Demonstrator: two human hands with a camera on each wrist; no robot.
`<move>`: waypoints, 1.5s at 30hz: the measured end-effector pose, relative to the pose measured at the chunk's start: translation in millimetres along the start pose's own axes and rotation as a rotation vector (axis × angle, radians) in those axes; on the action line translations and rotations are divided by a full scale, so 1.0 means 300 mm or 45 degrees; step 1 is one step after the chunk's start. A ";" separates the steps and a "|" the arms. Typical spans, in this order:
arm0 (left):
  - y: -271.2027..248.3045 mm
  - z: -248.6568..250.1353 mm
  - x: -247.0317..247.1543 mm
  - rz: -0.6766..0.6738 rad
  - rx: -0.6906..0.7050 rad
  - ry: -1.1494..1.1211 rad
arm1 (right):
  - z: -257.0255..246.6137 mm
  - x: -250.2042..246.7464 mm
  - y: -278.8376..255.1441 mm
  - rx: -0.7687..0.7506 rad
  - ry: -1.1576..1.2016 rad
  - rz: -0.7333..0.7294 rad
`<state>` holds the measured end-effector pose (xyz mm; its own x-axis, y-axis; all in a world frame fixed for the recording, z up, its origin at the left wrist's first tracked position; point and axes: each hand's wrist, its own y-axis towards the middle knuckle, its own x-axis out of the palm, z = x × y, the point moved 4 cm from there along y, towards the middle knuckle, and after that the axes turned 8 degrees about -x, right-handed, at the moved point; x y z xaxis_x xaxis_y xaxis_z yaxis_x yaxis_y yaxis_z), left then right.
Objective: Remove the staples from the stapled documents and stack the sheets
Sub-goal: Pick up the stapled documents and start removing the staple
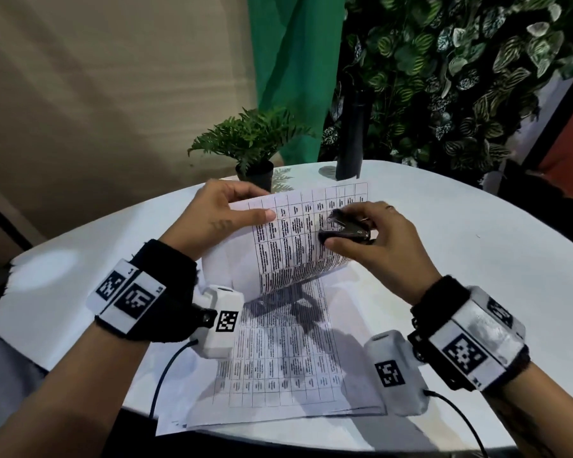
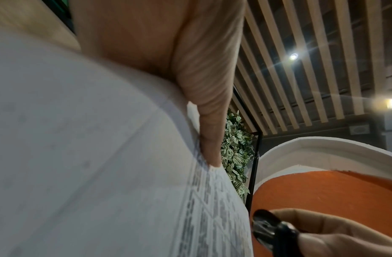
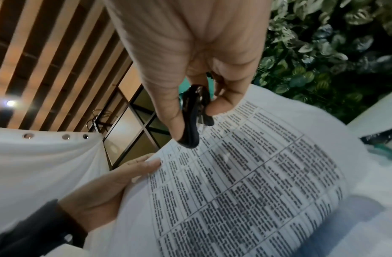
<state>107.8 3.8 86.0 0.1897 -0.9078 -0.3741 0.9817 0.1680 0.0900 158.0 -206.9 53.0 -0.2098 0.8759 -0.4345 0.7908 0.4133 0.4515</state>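
Observation:
My left hand (image 1: 255, 203) lifts a printed table document (image 1: 291, 246) above the table and pinches its left edge, thumb on top. The sheet curls downward; its underside (image 2: 102, 156) fills the left wrist view beside my thumb (image 2: 210, 139). My right hand (image 1: 343, 226) grips a black staple remover (image 1: 344, 231) against the document's upper right part. In the right wrist view the staple remover (image 3: 192, 118) sits between thumb and fingers, its tip touching the page (image 3: 256, 173). No staple is visible. Loose printed sheets (image 1: 278, 358) lie flat on the white table (image 1: 477, 259) below.
A small potted fern (image 1: 252, 140) and a tall black cylinder (image 1: 351, 137) stand at the table's far edge. A leafy plant wall (image 1: 460, 77) rises behind on the right. The flat sheets reach close to the table's near edge.

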 end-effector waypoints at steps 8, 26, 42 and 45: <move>0.011 0.035 -0.015 -0.229 0.011 0.290 | -0.125 -0.003 0.079 -0.287 -0.166 -0.328; 0.027 0.099 0.024 -0.205 0.032 0.599 | -0.186 -0.042 0.071 -0.496 -0.186 -0.061; 0.008 0.115 0.043 -0.313 0.008 0.377 | -0.259 0.054 0.038 -0.908 -0.841 -0.129; 0.005 0.118 0.047 -0.329 -0.025 0.356 | -0.261 0.056 0.042 -0.931 -0.854 -0.169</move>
<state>111.2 -22.4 113.5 -0.0688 -0.7818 -0.6197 0.9975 -0.0429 -0.0566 119.4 -167.5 112.3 0.2751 0.5832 -0.7643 0.1892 0.7466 0.6378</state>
